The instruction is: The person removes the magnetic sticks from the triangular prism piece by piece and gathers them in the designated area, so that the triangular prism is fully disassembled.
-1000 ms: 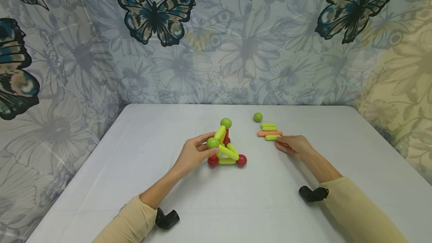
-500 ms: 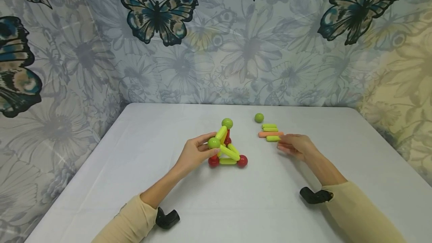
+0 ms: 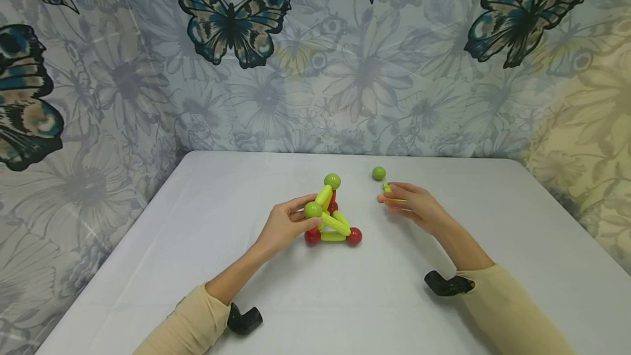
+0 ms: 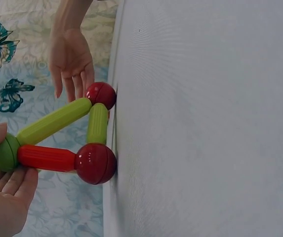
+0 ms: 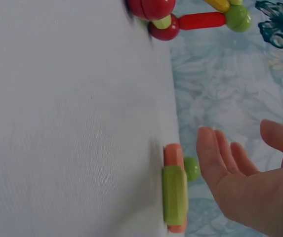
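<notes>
A ball-and-stick building toy frame (image 3: 335,223) stands on the white table, made of red and green balls joined by lime, yellow and red sticks. My left hand (image 3: 283,226) grips its near green ball (image 4: 4,152) between thumb and fingers; in the left wrist view a red stick (image 4: 47,158) and a lime stick (image 4: 55,122) run from that ball to red balls. Over the loose sticks hovers my right hand (image 3: 416,207), its fingers spread and nothing in them. The right wrist view shows a lime stick (image 5: 174,195) beside an orange stick (image 5: 173,154), below that hand.
A loose green ball (image 3: 378,173) lies behind the sticks, near the far edge of the table (image 3: 256,179). Butterfly-patterned cloth (image 3: 345,97) hangs behind the table. A black device (image 3: 245,319) sits at each wrist.
My right hand has moved left and away from me, from the sticks' right end to above them, now covering most of them. The left hand and the toy frame stay in place.
</notes>
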### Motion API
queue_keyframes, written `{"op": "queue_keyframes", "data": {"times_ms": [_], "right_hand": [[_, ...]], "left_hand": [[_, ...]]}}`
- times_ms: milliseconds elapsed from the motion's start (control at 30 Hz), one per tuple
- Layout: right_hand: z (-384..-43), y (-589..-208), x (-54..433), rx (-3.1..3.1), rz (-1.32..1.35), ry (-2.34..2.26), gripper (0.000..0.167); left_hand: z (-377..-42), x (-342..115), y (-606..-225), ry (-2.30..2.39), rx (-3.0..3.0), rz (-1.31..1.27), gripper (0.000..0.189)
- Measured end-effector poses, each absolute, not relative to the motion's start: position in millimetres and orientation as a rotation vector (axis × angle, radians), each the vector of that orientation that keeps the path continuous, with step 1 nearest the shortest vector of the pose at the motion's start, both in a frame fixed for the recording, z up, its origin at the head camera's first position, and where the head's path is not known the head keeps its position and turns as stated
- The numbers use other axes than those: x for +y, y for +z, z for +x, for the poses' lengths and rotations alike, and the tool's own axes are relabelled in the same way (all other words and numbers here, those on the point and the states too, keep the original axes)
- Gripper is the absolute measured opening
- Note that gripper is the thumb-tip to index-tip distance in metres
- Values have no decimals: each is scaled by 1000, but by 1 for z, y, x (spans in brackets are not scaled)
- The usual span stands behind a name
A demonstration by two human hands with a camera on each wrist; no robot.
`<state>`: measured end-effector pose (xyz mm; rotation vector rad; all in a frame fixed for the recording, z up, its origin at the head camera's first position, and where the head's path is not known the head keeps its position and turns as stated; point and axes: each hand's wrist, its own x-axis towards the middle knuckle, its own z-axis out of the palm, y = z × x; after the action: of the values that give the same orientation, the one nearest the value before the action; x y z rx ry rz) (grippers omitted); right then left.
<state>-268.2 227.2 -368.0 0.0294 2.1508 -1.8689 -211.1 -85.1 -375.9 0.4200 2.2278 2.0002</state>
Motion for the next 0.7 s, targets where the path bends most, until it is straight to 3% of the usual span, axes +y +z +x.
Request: {"op": "queue_keyframes", "data": {"times_ms": [367,700], "right_hand": [[-277,-373,185,2064,-366,-2016,54],[-282,-365,152,2242,-783,-1919,54]], "left_hand": [[-211,-86,-379,1980,2250,413,53],[-214,-85,-380,1987,2232,442,55]]}}
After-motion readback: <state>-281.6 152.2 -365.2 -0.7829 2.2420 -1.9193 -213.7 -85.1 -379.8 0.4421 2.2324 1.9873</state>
